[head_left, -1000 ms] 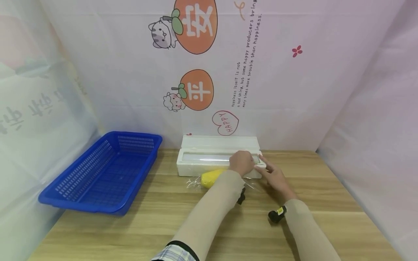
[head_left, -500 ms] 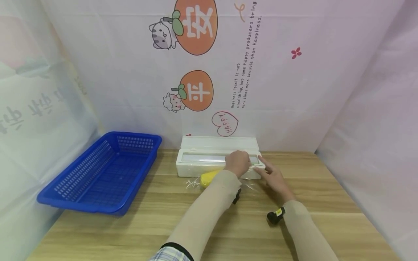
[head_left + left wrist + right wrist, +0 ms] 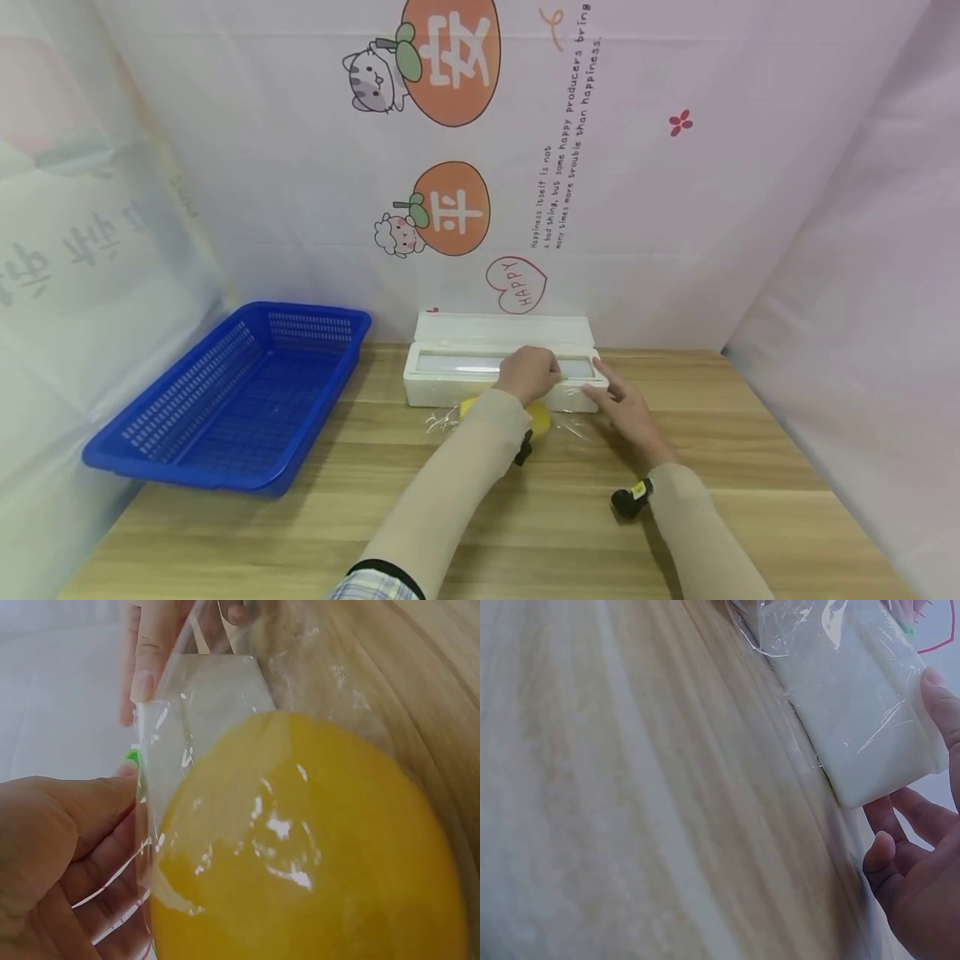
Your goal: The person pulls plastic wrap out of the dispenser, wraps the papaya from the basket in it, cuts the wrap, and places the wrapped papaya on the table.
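A white cling film dispenser [image 3: 442, 392] stands against the back wall. Its lid [image 3: 502, 329] is tipped up and the film roll [image 3: 457, 364] shows inside. Clear film [image 3: 337, 675] hangs over the front and covers a smooth yellow rounded thing [image 3: 315, 840] on the table, partly hidden by the left forearm in the head view. At the dispenser's front top edge my left hand [image 3: 528, 372] pinches a small green slide cutter [image 3: 133, 757]. My right hand [image 3: 626, 408] grips the dispenser's right end, with the thumb on the front edge and fingers around the end.
A blue plastic basket [image 3: 345, 367] with slotted sides stands at the left of the wooden table [image 3: 585, 542]. Printed cloth [image 3: 637, 208] walls enclose the back and both sides.
My left hand has slid leftward along the dispenser's front edge, uncovering more of its right part and the yellow thing's right end. My right hand has stayed at the right end.
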{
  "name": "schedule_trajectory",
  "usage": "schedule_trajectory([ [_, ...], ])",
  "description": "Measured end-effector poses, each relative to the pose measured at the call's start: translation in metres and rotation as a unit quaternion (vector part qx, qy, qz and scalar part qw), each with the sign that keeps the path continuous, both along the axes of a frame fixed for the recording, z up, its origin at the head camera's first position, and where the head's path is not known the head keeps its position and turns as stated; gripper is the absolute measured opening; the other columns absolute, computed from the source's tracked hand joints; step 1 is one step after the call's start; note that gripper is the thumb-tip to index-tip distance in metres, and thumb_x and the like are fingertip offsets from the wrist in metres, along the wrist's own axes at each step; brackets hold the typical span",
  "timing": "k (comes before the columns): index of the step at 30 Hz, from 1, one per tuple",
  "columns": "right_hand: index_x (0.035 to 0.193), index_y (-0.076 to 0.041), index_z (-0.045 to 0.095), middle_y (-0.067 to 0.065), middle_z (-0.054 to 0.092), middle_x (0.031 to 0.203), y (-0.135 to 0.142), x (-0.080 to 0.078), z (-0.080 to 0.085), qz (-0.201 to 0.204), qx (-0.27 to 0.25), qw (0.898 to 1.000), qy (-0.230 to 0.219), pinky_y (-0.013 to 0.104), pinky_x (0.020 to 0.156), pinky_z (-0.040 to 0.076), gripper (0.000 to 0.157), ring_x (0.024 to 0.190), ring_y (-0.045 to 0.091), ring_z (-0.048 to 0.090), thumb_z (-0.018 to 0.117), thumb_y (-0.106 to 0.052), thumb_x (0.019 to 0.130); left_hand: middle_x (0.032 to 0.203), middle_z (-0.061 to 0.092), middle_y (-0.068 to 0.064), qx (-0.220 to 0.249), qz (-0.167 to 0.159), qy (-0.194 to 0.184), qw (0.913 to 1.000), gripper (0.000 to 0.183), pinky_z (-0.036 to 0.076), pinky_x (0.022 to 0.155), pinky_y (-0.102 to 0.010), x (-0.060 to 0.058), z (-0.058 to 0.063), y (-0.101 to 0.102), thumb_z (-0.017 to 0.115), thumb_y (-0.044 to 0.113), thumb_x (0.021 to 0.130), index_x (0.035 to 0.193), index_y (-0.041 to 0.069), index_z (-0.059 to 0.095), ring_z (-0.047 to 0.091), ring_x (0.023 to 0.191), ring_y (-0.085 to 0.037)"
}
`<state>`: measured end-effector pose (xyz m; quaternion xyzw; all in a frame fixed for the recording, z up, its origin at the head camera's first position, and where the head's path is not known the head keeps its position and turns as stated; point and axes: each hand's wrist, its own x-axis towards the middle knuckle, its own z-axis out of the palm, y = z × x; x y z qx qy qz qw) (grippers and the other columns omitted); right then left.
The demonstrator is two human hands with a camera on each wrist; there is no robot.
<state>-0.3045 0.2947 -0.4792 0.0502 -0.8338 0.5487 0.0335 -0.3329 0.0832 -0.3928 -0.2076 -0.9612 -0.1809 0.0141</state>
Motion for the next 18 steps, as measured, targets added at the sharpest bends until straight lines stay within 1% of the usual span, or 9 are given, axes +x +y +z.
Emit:
schedule_trajectory([
  [3, 0.156, -0.038, 0.031, 0.009, 0.024, 0.163, 0.001, 0.001, 0.002, -0.008, 0.009, 1.0, -0.009, 0.029, 0.073, 0.052, 0.07, 0.122, 0.037, 0.054, 0.063, -0.051, 0.096, 0.1, 0.073, 0.011, -0.011, 0.005, 0.005, 0.9999, 0.016, 0.053, 0.08, -0.037, 0.001, 0.001, 0.0, 0.069, 0.038, 0.095, 0.097, 0.025, 0.078, 0.065, 0.092, -0.011],
  [5, 0.156, -0.039, 0.031, 0.011, 0.027, 0.162, 0.0, 0.002, 0.003, -0.01, 0.011, 1.0, -0.017, 0.028, 0.065, 0.05, 0.07, 0.112, 0.03, 0.057, 0.063, -0.053, 0.095, 0.101, 0.073, 0.011, -0.017, 0.006, 0.01, 0.9998, 0.016, 0.053, 0.08, -0.038, 0.001, 0.001, -0.001, 0.068, 0.038, 0.096, 0.097, 0.026, 0.078, 0.065, 0.093, -0.011],
  [6, 0.156, -0.039, 0.031, 0.012, 0.029, 0.161, -0.001, 0.002, 0.003, -0.01, 0.008, 1.0, -0.021, 0.027, 0.061, 0.048, 0.071, 0.104, 0.027, 0.059, 0.063, -0.053, 0.095, 0.101, 0.073, 0.012, -0.02, 0.005, 0.013, 0.9997, 0.016, 0.053, 0.08, -0.038, 0.002, 0.001, -0.002, 0.068, 0.039, 0.096, 0.097, 0.026, 0.078, 0.065, 0.093, -0.011],
  [9, 0.157, -0.038, 0.03, 0.015, 0.033, 0.159, -0.002, 0.002, 0.003, -0.007, -0.006, 0.999, -0.032, 0.025, 0.053, 0.043, 0.072, 0.081, 0.018, 0.055, 0.064, -0.052, 0.095, 0.1, 0.073, 0.012, -0.022, 0.0, 0.021, 0.9995, 0.016, 0.053, 0.08, -0.037, 0.001, 0.001, -0.005, 0.068, 0.039, 0.096, 0.097, 0.026, 0.078, 0.065, 0.093, -0.011],
  [11, 0.157, -0.038, 0.029, 0.015, 0.034, 0.158, -0.002, 0.002, 0.003, -0.006, -0.016, 0.999, -0.037, 0.024, 0.051, 0.041, 0.073, 0.074, 0.017, 0.052, 0.064, -0.052, 0.094, 0.1, 0.073, 0.011, -0.019, -0.007, 0.022, 0.9996, 0.017, 0.053, 0.08, -0.035, 0.001, 0.001, -0.007, 0.067, 0.038, 0.096, 0.098, 0.025, 0.078, 0.065, 0.093, -0.01],
  [12, 0.157, -0.039, 0.029, 0.015, 0.034, 0.159, -0.002, 0.002, 0.003, -0.007, -0.016, 0.999, -0.039, 0.024, 0.051, 0.041, 0.073, 0.074, 0.017, 0.053, 0.064, -0.052, 0.094, 0.1, 0.073, 0.01, -0.014, -0.011, 0.018, 0.9997, 0.018, 0.054, 0.081, -0.034, 0.001, 0.002, -0.008, 0.068, 0.037, 0.096, 0.099, 0.023, 0.078, 0.065, 0.093, -0.011],
  [14, 0.157, -0.039, 0.029, 0.013, 0.031, 0.16, -0.003, 0.002, 0.004, -0.01, -0.015, 0.999, -0.039, 0.025, 0.055, 0.044, 0.073, 0.084, 0.021, 0.057, 0.064, -0.053, 0.094, 0.099, 0.074, 0.008, -0.004, -0.019, 0.01, 0.9998, 0.018, 0.054, 0.082, -0.032, 0.0, 0.003, -0.012, 0.069, 0.035, 0.096, 0.099, 0.02, 0.078, 0.066, 0.091, -0.011],
  [16, 0.157, -0.039, 0.028, 0.008, 0.025, 0.163, -0.003, 0.002, 0.004, -0.012, -0.012, 0.999, -0.037, 0.025, 0.064, 0.048, 0.074, 0.102, 0.027, 0.059, 0.063, -0.054, 0.094, 0.098, 0.074, 0.006, 0.007, -0.028, 0.001, 0.9996, 0.018, 0.054, 0.083, -0.03, 0.0, 0.005, -0.016, 0.07, 0.033, 0.095, 0.099, 0.017, 0.077, 0.066, 0.09, -0.012],
  [18, 0.157, -0.04, 0.027, 0.003, 0.021, 0.164, -0.002, 0.002, 0.003, -0.014, -0.011, 0.999, -0.036, 0.027, 0.074, 0.051, 0.074, 0.119, 0.033, 0.055, 0.063, -0.055, 0.094, 0.096, 0.074, 0.005, 0.015, -0.034, -0.006, 0.9993, 0.017, 0.053, 0.084, -0.028, -0.002, 0.005, -0.019, 0.071, 0.031, 0.095, 0.099, 0.015, 0.077, 0.065, 0.087, -0.011],
])
